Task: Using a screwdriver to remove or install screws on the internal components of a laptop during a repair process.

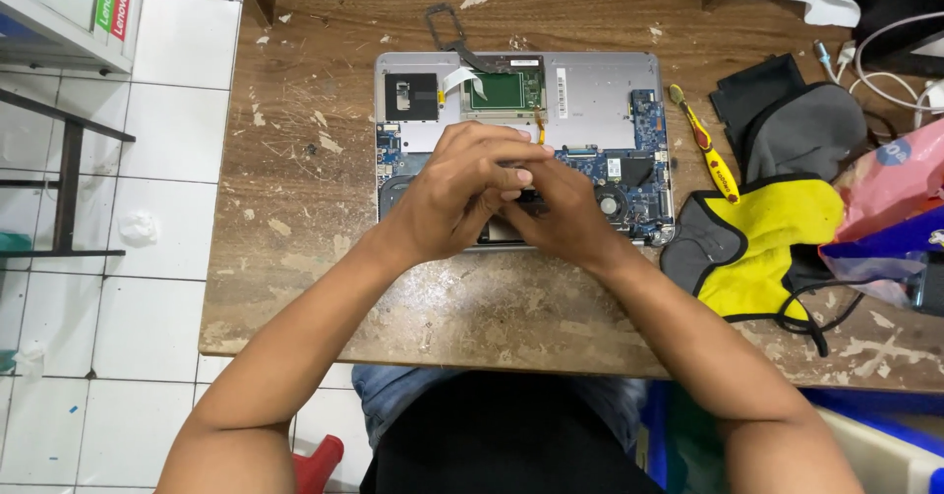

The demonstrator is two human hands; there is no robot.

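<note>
An opened laptop (pixel 590 91) lies bottom-up on a worn wooden table (pixel 295 189), its blue circuit board (pixel 644 120) and green board (pixel 503 89) exposed. My left hand (pixel 454 191) and my right hand (pixel 562 217) meet over the near middle of the laptop. Their fingers pinch together on a small dark part (pixel 526 197) that they mostly hide. What the part is cannot be made out.
A yellow-handled screwdriver (pixel 710 150) lies right of the laptop. Beside it sit a yellow and grey cloth (pixel 762 243), a grey pouch (pixel 806 130), pink and blue bags (pixel 890 204) and white cables (pixel 885 76). A black metal bracket (pixel 447 27) rests behind the laptop. White tiled floor is at left.
</note>
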